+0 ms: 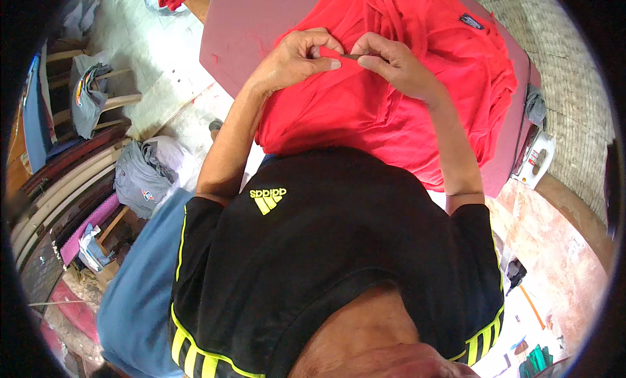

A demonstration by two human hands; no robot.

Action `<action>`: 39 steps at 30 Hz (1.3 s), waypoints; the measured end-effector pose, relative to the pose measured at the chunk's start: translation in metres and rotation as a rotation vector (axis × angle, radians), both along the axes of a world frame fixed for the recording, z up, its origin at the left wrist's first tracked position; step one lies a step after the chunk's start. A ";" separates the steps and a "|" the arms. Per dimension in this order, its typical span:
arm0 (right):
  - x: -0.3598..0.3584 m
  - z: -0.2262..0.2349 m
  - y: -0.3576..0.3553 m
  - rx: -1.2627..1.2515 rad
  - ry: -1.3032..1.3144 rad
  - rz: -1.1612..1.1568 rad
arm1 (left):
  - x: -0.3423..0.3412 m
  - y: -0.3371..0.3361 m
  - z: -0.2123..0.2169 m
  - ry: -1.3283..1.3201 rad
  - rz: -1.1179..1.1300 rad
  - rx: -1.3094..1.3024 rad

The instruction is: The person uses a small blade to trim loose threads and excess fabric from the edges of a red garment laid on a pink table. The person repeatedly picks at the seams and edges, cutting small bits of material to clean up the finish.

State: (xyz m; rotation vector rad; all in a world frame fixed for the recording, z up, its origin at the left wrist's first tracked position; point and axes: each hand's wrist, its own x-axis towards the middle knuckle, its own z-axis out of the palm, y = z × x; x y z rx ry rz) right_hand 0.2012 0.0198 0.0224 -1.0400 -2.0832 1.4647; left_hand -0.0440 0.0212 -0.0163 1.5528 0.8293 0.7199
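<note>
A: Where do things stand with the red garment (391, 97)?

B: It lies in a heap on the pinkish padded desk (241, 32), straight ahead of the person and a little to the right, its near edge hanging toward the black shirt (326, 247). Both hands meet over its left part. I'd judge this to be fine work on one spot of the cloth, picking at a thread or a seam.

A: What are the hands doing exactly?

B: The left hand (297, 58) has its fingers curled shut, pinching up a small fold of the red fabric between thumb and forefinger. The right hand (394, 65) is closed in a pinch on a small dark tool (350, 56), thin and short; whether it is a seam ripper or a blade I cannot tell. Its tip points left, at the pinched fold.

A: And the arms?

B: Both forearms come up from the near edge, elbows spread, wrists bent inward so the fingertips almost touch.

A: What would the next move call for?

B: Probably a steady left pinch to keep the fold taut, and a short, careful stroke from the right so only the thread is caught, not the cloth.
</note>
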 end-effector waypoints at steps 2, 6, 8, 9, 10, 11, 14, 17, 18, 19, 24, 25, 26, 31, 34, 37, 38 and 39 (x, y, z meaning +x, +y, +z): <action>0.002 -0.001 -0.003 -0.016 0.029 -0.034 | 0.000 -0.001 -0.001 0.004 0.009 0.015; 0.002 -0.001 -0.003 -0.051 0.054 -0.051 | 0.000 0.000 -0.003 0.009 0.007 0.029; 0.002 -0.005 0.001 -0.044 0.039 -0.012 | -0.001 -0.001 -0.003 0.023 0.004 0.034; 0.001 -0.007 0.003 -0.041 0.032 0.008 | -0.002 -0.001 -0.004 0.032 0.003 0.037; 0.000 -0.008 0.004 -0.041 0.034 0.020 | -0.002 -0.001 -0.004 0.039 -0.001 0.041; -0.002 -0.008 0.005 -0.041 0.037 0.033 | -0.002 0.000 -0.004 0.047 -0.005 0.046; -0.002 -0.010 0.006 -0.052 0.044 0.051 | -0.003 -0.001 -0.005 0.044 -0.002 0.032; 0.000 -0.010 0.003 -0.122 0.068 0.019 | 0.000 -0.004 -0.004 0.015 0.011 0.039; 0.001 -0.011 0.002 -0.153 0.080 0.003 | 0.001 -0.005 -0.004 0.004 0.017 0.048; 0.000 -0.011 0.002 -0.128 0.081 0.008 | 0.001 -0.005 -0.004 0.003 0.020 0.044; -0.001 -0.014 0.005 -0.045 0.019 0.055 | 0.001 -0.006 -0.010 0.022 0.038 0.055; 0.000 -0.015 0.006 -0.043 0.024 0.062 | 0.001 -0.007 -0.010 0.024 0.034 0.048; 0.002 -0.016 0.007 -0.041 0.028 0.068 | 0.001 -0.007 -0.009 0.025 0.029 0.041; -0.002 -0.017 -0.001 -0.128 0.218 -0.031 | 0.000 -0.009 -0.011 0.028 0.070 0.021; -0.009 -0.015 -0.009 -0.150 0.235 -0.124 | 0.006 -0.012 -0.006 -0.047 0.184 0.009; -0.006 -0.026 -0.009 -0.139 0.215 -0.197 | 0.013 -0.027 0.010 -0.098 0.406 0.066; -0.006 -0.024 -0.013 -0.127 0.226 -0.218 | 0.014 -0.035 0.012 -0.064 0.506 0.131; -0.005 -0.022 -0.017 -0.121 0.238 -0.236 | 0.014 -0.045 0.013 -0.026 0.609 0.191</action>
